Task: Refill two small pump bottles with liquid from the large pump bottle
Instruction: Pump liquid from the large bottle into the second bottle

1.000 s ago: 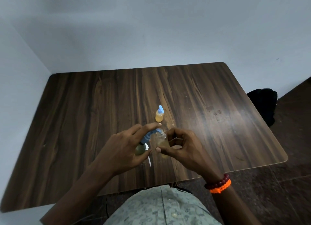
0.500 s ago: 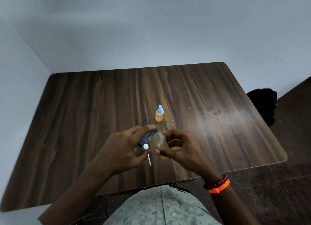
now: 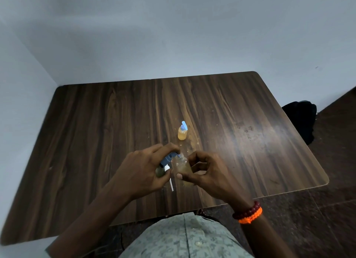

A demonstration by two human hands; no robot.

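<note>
A small bottle (image 3: 182, 134) of orange liquid with a blue pump top stands upright at the table's middle, apart from both hands. My right hand (image 3: 204, 173) grips a clear bottle (image 3: 181, 168) holding amber liquid, just above the table. My left hand (image 3: 143, 171) is closed on a blue pump head (image 3: 168, 159), forefinger over its top, its nozzle touching the clear bottle's mouth. A white dip tube (image 3: 171, 184) hangs from the pump. A dark greenish bottle (image 3: 159, 172) shows under my left palm, mostly hidden.
The dark wooden table (image 3: 96, 132) stands in a corner, with white walls behind and to the left. Small drips dot the wood around the orange bottle. A black bag (image 3: 300, 120) lies on the floor past the table's right edge.
The blue pump head has sunk slightly and shifted left toward my left palm. The right hand and clear bottle have stayed almost still.
</note>
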